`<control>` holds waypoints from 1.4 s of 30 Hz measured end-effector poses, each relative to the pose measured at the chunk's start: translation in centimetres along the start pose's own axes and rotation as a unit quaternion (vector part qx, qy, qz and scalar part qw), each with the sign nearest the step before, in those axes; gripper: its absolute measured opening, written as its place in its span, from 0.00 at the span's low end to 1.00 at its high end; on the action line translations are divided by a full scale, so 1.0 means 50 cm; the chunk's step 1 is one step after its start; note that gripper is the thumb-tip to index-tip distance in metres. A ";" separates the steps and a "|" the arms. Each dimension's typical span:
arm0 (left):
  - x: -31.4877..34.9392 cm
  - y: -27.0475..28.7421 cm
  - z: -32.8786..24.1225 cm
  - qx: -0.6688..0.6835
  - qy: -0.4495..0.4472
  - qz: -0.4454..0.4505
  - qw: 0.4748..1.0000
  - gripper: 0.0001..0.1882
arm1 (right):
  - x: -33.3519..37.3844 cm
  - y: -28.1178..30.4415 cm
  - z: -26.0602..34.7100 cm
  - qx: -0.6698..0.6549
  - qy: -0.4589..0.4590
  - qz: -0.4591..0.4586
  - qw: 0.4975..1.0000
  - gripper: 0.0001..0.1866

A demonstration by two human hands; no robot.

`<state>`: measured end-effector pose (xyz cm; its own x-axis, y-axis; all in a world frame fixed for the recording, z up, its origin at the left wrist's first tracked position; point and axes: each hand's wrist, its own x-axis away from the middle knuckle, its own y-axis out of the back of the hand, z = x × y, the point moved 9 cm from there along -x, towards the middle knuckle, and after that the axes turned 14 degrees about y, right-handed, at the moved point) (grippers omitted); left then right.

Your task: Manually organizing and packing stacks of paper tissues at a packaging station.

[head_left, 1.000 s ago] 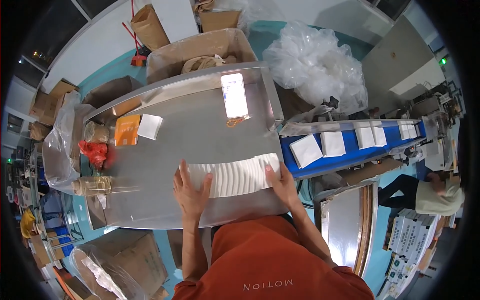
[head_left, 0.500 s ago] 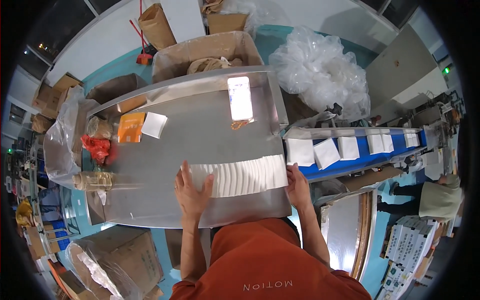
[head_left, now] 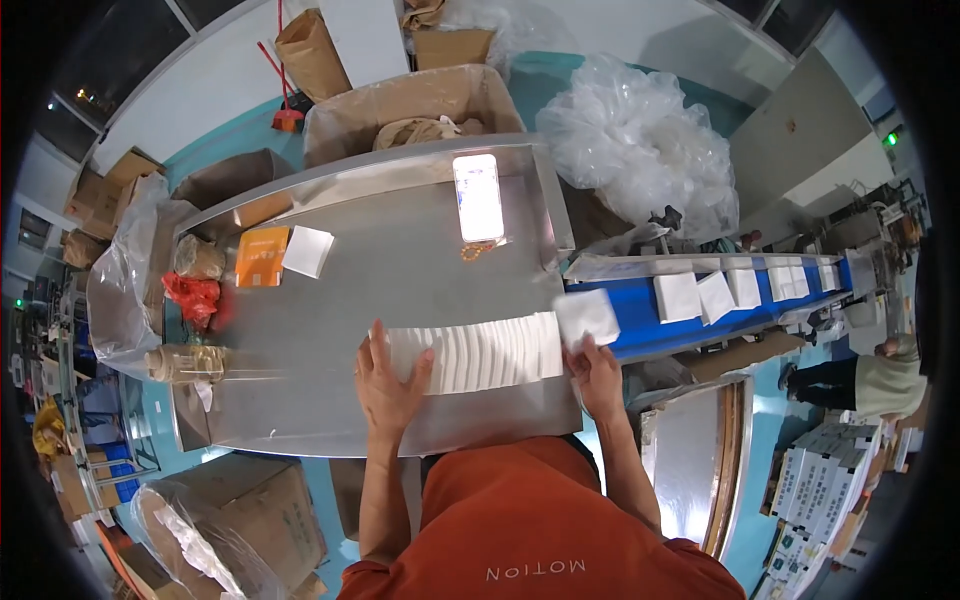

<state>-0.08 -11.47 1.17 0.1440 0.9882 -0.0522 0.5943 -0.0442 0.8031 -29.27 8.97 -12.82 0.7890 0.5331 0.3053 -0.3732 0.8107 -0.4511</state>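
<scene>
A row of thin white square packets, which look like folded tissue, stands on edge across the front of the metal table. My left hand rests against the row's left end, thumb and fingers spread apart. At the other end, my right hand pinches the near edge of a single white packet. That packet is blurred by motion and lies over the near end of the blue conveyor belt. More white packets lie spaced along the belt.
A lit phone lies at the table's far right. On its left side are an orange packet, a white square, a red bag and a tape roll. Raised metal edges bound the table. A person stands far right.
My right hand has drawn a packet off the row's right end and swung it over the belt. The packets on the belt have moved right, away from the table. My left hand has shifted slightly right.
</scene>
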 end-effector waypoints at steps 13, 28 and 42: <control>-0.003 -0.009 0.000 -0.009 -0.003 -0.003 1.000 0.47 | 0.102 -0.089 -0.049 0.073 -0.218 0.189 0.955 0.24; 0.006 -0.010 -0.019 -0.008 -0.033 -0.014 0.999 0.46 | 0.060 -0.050 -0.022 0.253 -0.101 0.175 0.946 0.21; 0.023 -0.021 -0.035 0.010 -0.026 0.006 1.000 0.45 | 0.094 -0.098 0.012 0.255 -0.174 0.099 0.946 0.14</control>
<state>-1.95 -10.06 1.30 0.1916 0.9787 -0.0733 0.6086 -0.0599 0.7912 -24.02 7.64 -8.65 0.5033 0.6623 0.5551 -0.7537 0.6506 -0.0929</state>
